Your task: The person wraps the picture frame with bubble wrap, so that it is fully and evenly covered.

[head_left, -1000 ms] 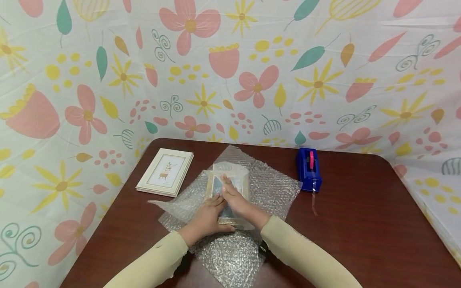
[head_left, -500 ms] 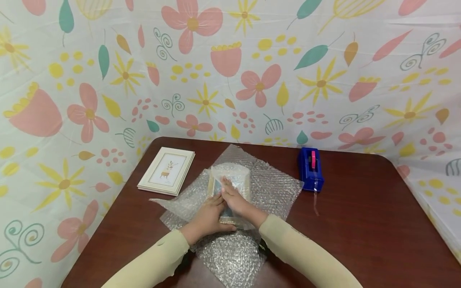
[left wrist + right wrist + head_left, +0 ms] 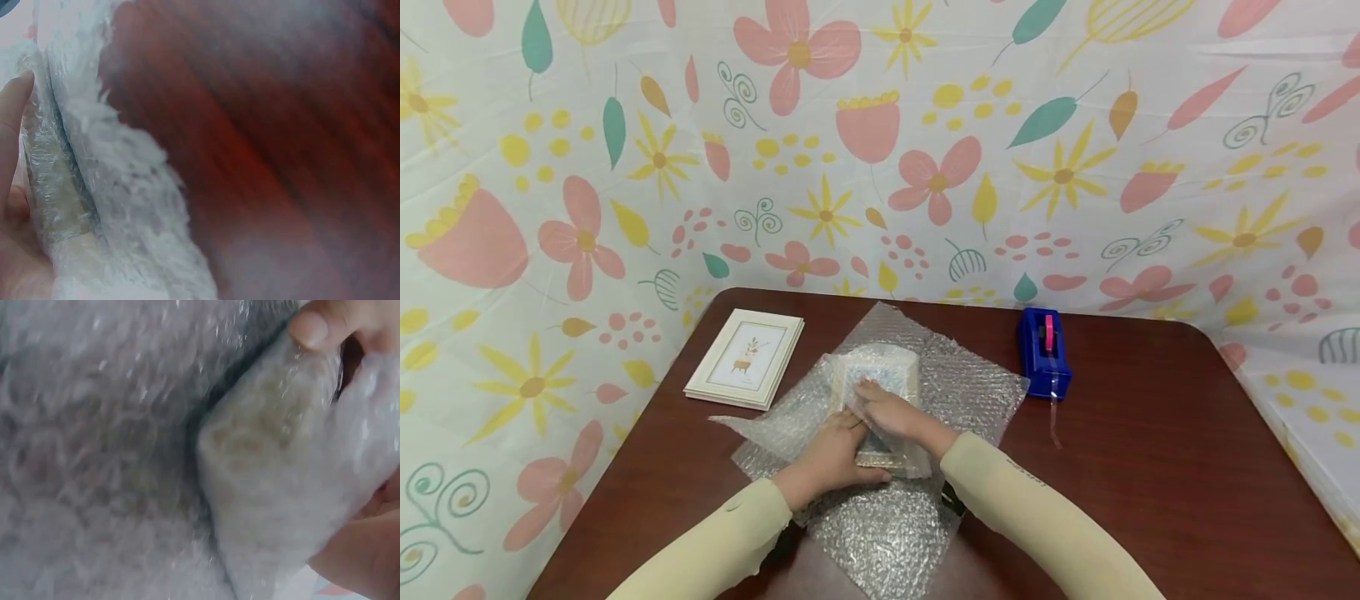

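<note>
A picture frame (image 3: 876, 459) with a gold-coloured edge lies on a sheet of bubble wrap (image 3: 880, 533) in the middle of the table, with part of the wrap folded over it. My left hand (image 3: 829, 457) rests on its left side, fingers on the wrap and thumb along the near edge. My right hand (image 3: 893, 412) lies across the top, pressing the folded wrap with extended fingers beside the left fingertips. In the left wrist view a finger (image 3: 11, 119) lies against the wrapped side. The right wrist view has a covered corner (image 3: 250, 450) close up.
A stack of cream picture frames (image 3: 747, 358) lies at the back left of the brown table (image 3: 1150, 433). At the right stands a blue tape dispenser (image 3: 1042, 354) with a strip of tape hanging from its front. A flower-patterned cloth hangs behind.
My right hand has moved slightly toward me and left across the frame, bringing wrap down over its top. My left hand stays in place.
</note>
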{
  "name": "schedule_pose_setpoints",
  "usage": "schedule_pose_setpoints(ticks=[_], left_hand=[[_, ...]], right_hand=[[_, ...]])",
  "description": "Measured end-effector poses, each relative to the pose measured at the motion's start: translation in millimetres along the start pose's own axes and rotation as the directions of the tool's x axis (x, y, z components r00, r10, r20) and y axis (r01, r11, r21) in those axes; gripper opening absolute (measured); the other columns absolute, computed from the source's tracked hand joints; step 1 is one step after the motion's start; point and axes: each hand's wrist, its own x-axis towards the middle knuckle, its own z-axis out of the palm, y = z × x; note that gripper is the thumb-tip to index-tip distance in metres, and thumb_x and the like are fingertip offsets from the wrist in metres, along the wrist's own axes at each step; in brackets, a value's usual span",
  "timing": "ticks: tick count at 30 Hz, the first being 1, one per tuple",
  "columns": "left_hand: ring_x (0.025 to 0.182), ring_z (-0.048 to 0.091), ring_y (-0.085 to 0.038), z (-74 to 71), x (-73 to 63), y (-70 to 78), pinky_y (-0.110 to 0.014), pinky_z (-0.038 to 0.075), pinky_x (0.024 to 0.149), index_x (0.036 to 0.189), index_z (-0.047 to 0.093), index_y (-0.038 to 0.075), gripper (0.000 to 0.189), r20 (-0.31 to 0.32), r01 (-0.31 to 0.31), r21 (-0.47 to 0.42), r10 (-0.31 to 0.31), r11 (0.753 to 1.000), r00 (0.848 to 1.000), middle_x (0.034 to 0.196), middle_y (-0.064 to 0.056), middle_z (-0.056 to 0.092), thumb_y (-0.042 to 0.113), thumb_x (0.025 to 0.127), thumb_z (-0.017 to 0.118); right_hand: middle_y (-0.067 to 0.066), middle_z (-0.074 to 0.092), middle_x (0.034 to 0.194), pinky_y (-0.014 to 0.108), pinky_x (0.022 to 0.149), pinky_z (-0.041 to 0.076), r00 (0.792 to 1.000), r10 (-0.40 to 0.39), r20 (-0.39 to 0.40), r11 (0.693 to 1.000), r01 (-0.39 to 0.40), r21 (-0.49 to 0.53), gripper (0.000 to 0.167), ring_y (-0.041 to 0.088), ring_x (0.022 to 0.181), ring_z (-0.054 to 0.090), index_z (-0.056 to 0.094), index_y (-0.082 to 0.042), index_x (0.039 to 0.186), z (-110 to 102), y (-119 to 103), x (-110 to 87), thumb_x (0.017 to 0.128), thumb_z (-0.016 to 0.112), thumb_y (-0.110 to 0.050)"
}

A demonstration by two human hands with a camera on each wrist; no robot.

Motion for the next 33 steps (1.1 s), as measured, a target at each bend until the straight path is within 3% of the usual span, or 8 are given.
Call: schedule_pose_setpoints(ticks=[4,9,15,20,23,26,29,33], left_hand=[[0.149,0.043,-0.039,0.1,-1.5,-1.5,-0.053,0.036,0.123,0.155,0.037,-0.004,0.106,0.002,-0.008,0.009,0.008,1.0,1.0,0.161,-0.021,0.042,0.056,0.08,0.081],[0.145,0.048,-0.038,1.0,0.3,-1.6,-0.052,0.036,0.123,0.151,0.045,-0.005,0.102,0.02,0.012,0.049,-0.013,0.999,1.0,0.155,-0.022,0.05,0.059,0.079,0.08],[0.132,0.06,-0.037,-1.3,3.5,2.1,-0.047,0.043,0.119,0.122,0.066,-0.003,0.082,-0.009,0.03,0.073,-0.03,0.997,1.0,0.134,-0.021,0.068,0.06,0.074,0.084],[0.135,0.058,-0.039,-4.8,-5.5,5.7,-0.048,0.045,0.117,0.13,0.065,-0.002,0.081,-0.078,-0.009,0.103,0.017,0.995,0.997,0.139,-0.021,0.065,0.056,0.076,0.084],[0.131,0.061,-0.04,-14.2,-19.6,9.4,-0.05,0.049,0.113,0.127,0.068,-0.001,0.061,-0.134,0.009,0.045,-0.003,0.999,0.991,0.136,-0.02,0.067,0.042,0.085,0.081],[0.109,0.072,-0.033,-29.8,-38.0,12.3,-0.045,0.059,0.097,0.117,0.074,0.0,0.036,-0.171,0.072,-0.171,-0.102,0.983,0.98,0.12,-0.019,0.075,0.025,0.091,0.076],[0.078,0.074,-0.019,-43.3,-56.4,10.5,-0.03,0.061,0.071,0.109,0.077,-0.003,0.026,-0.091,0.171,-0.461,-0.238,0.871,0.967,0.101,-0.017,0.078,0.019,0.096,0.068],[0.058,0.063,-0.005,-49.3,-74.4,0.4,-0.019,0.048,0.05,0.107,0.073,-0.012,0.043,0.189,0.374,-0.761,-0.37,0.53,0.91,0.09,-0.016,0.078,0.027,0.104,0.056]], right_hand=[[0.023,0.028,0.167,0.053,0.13,0.022,0.995,-0.1,0.003,0.983,0.099,-0.154,0.049,0.041,0.157,0.025,0.041,0.002,0.154,-1.7,7.9,-1.3,0.106,0.037,-0.006],[0.022,0.039,0.162,0.052,0.126,0.031,0.974,-0.223,-0.032,0.905,0.195,-0.378,0.046,0.04,0.151,0.039,0.046,0.002,0.151,2.8,17.8,-3.3,0.106,0.046,-0.008],[0.019,0.045,0.16,0.058,0.122,0.034,0.963,-0.254,-0.09,0.892,0.198,-0.407,0.044,0.04,0.148,0.044,0.05,0.0,0.149,5.9,20.8,-7.8,0.106,0.044,-0.01],[0.016,0.044,0.161,0.059,0.122,0.034,0.966,-0.245,-0.088,0.882,0.184,-0.433,0.046,0.038,0.148,0.043,0.048,-0.002,0.151,8.3,21.3,-8.7,0.106,0.045,-0.011],[0.013,0.042,0.163,0.056,0.123,0.034,0.969,-0.235,-0.08,0.863,0.171,-0.475,0.047,0.036,0.149,0.043,0.046,-0.005,0.153,9.4,22.4,-8.7,0.107,0.047,-0.014],[0.011,0.041,0.164,0.055,0.123,0.035,0.972,-0.221,-0.075,0.856,0.156,-0.493,0.048,0.034,0.15,0.042,0.045,-0.008,0.154,9.4,22.3,-8.5,0.108,0.048,-0.017],[0.01,0.04,0.164,0.056,0.122,0.035,0.975,-0.21,-0.071,0.864,0.151,-0.481,0.048,0.034,0.151,0.042,0.045,-0.009,0.155,8.8,22.0,-8.4,0.108,0.05,-0.018],[0.012,0.042,0.163,0.057,0.121,0.036,0.973,-0.218,-0.077,0.876,0.161,-0.455,0.048,0.035,0.149,0.043,0.047,-0.007,0.153,8.4,22.7,-8.2,0.106,0.052,-0.017]])
